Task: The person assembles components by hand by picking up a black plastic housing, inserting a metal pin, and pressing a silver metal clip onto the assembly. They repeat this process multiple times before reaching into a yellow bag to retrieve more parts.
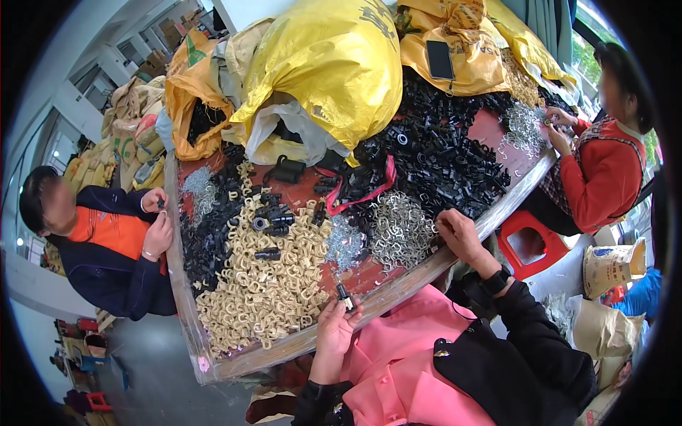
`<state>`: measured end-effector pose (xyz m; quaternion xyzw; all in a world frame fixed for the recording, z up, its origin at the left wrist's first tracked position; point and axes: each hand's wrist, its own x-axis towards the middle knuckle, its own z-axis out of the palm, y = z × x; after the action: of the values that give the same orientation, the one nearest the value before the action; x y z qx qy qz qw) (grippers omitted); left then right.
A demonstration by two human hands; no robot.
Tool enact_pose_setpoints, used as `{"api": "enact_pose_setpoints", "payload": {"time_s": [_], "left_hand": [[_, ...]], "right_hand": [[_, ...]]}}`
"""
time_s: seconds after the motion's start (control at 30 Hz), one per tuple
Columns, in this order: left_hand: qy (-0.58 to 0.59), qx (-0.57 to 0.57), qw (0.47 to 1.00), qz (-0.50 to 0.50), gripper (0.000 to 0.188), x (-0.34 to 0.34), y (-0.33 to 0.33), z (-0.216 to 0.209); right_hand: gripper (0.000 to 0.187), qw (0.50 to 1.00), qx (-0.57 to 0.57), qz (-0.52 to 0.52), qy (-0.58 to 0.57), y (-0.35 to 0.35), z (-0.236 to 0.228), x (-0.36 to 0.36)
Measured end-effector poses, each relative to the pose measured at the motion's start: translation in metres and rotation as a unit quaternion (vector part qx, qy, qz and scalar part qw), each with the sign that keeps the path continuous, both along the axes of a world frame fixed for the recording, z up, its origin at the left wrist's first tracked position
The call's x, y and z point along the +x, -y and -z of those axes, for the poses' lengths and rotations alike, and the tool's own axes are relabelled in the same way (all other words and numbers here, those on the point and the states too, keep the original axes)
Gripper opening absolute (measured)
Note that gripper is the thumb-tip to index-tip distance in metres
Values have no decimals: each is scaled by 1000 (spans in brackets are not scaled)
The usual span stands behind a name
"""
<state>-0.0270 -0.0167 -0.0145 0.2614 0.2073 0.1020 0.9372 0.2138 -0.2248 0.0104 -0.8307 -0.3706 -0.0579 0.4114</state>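
Note:
My left hand [337, 328] is closed on a small black plastic fitting [345, 297], which has a pale piece at its near end. It holds this just above the wooden edge of the table. My right hand [460, 236] rests at the right side of a pile of silver curved metal clips [399, 233]. Its fingers are drawn together, and whatever may be between them is hidden. Left of the silver pile lie tiny pale shiny pieces [344, 243]. A wide heap of cream U-shaped pieces [263, 295] spreads left of my left hand.
Black plastic parts [440, 160] cover much of the far table. A yellow sack [327, 71] bulges over it, with a phone [440, 59] on another sack. A red strap [369, 192] lies mid-table. Co-workers sit left [117, 245] and right [600, 170], near a red stool [529, 245].

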Motion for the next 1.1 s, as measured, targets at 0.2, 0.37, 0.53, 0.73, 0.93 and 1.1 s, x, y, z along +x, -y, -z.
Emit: {"api": "enact_pose_setpoints", "payload": {"time_s": [0.2, 0.37, 0.53, 0.73, 0.93, 1.1], "left_hand": [[-2, 0, 1000, 3, 19, -1, -1, -2], [-17, -1, 1000, 2, 20, 2, -1, -2], [-20, 5, 1000, 0, 21, 6, 0, -2], [-21, 11, 1000, -6, 22, 2, 0, -5], [-18, -5, 1000, 5, 25, 0, -3, 3], [14, -23, 996, 84, 25, 12, 1, -23]], "right_hand": [[10, 992, -78, -64, -75, 40, -32, -17], [11, 974, -162, -110, -114, 63, -10, -34], [12, 963, -197, -158, -99, 66, 8, -36], [13, 978, -66, -137, -142, 54, -14, -15], [16, 966, -238, 66, 73, 29, 14, 18], [18, 958, -275, 28, 82, 25, 16, 26]]}}
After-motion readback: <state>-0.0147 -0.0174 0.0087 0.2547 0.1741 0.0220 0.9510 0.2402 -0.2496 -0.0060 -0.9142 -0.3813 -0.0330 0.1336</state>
